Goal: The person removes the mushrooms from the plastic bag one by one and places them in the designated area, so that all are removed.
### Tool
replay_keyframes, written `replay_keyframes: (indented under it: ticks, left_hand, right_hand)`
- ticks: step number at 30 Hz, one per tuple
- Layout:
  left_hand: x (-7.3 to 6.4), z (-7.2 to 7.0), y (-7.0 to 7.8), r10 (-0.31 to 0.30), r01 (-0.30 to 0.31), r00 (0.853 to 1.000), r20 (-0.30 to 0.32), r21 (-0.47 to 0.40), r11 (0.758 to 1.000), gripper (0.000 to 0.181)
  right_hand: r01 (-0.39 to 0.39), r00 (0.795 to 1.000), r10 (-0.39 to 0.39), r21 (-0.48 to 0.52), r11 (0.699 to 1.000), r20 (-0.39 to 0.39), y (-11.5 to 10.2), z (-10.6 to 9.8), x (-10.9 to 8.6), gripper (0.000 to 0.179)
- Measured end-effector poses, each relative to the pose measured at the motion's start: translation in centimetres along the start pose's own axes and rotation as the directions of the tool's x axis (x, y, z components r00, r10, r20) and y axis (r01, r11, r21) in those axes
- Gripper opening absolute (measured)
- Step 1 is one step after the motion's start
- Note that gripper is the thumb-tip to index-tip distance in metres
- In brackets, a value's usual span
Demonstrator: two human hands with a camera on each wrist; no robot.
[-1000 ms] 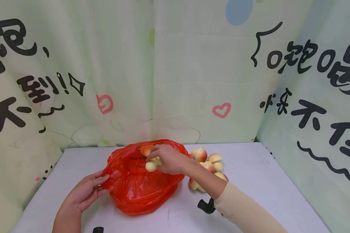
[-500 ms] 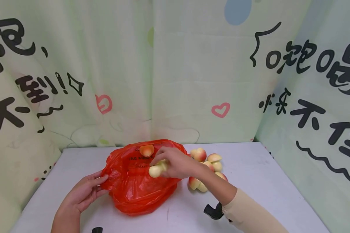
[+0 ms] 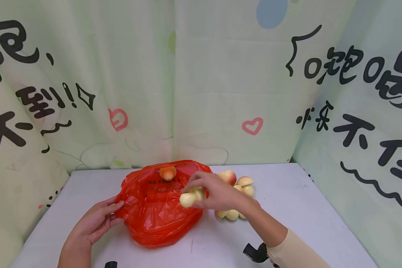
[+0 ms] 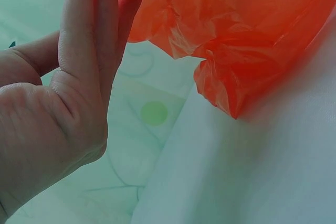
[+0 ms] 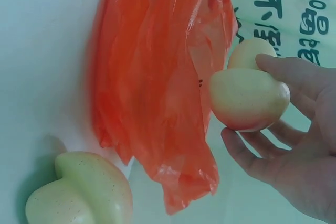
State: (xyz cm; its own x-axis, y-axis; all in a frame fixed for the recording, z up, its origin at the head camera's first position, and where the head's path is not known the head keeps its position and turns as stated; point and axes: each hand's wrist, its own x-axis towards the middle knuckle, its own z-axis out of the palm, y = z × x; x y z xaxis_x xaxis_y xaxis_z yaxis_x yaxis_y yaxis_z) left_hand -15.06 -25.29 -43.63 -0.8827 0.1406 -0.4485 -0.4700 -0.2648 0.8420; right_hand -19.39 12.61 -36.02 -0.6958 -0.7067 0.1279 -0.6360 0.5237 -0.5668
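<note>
A red plastic bag (image 3: 154, 216) lies with its mouth spread toward the head camera. My left hand (image 3: 95, 219) pinches its left rim; in the left wrist view that hand's fingers (image 4: 79, 40) stand beside the crumpled plastic. Over the right side of the mouth, my right hand (image 3: 217, 190) grips a pale yellow, peach-like fruit (image 3: 191, 197). The right wrist view shows this fruit (image 5: 249, 98) with a red blush and a rounded lobe behind it, between thumb and fingers. Against the bag's inner back wall shows an orange-red fruit (image 3: 168, 173).
Several similar yellow-and-red fruits (image 3: 228, 176) sit on the white table (image 3: 194, 238) right of the bag, partly hidden by the right forearm. A black curved piece (image 3: 256, 253) shows by the right sleeve. A printed curtain (image 3: 204, 93) stands behind the table.
My right hand has drawn back to the right with the pale fruit in its grip, uncovering the orange-red fruit in the bag. The left hand has stayed at the rim.
</note>
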Motion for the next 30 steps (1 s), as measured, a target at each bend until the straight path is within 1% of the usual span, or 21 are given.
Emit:
replay_keyframes:
  ticks: [5, 10, 16, 20, 24, 30]
  left_hand:
    - [0.1, 0.0, 0.0, 0.002, -0.001, 1.000, -0.005, 0.003, 1.000, 0.075]
    - [0.1, 0.1, 0.0, 0.002, -0.002, 1.000, -0.011, 0.010, 1.000, 0.076]
    - [0.0, 0.2, 0.1, -0.001, 0.002, 0.999, -0.037, 0.027, 1.000, 0.075]
    - [-0.1, 0.2, 0.0, 0.000, 0.001, 1.000, -0.031, 0.031, 1.000, 0.076]
    - [0.0, 0.2, 0.0, -0.002, 0.003, 0.999, -0.032, 0.034, 0.999, 0.076]
    - [-0.1, 0.3, 0.0, -0.002, 0.003, 0.999, -0.032, 0.038, 0.999, 0.074]
  right_hand:
    - [-0.026, 1.000, 0.026, -0.006, 1.000, -0.002, 0.2, -0.2, -1.4, 0.037]
    - [0.007, 1.000, -0.007, 0.014, 1.000, -0.010, 0.5, -0.1, -2.8, 0.037]
    - [0.050, 0.998, -0.052, -0.044, 0.998, -0.031, 0.7, 0.3, -4.2, 0.032]
    - [0.053, 0.998, -0.055, -0.059, 0.997, -0.036, 0.6, 0.4, -5.2, 0.031]
    - [0.056, 0.998, -0.057, -0.052, 0.997, -0.020, 0.5, 0.5, -6.2, 0.036]
    - [0.033, 0.999, -0.033, -0.004, 0.999, 0.031, 0.7, 0.9, -7.3, 0.041]
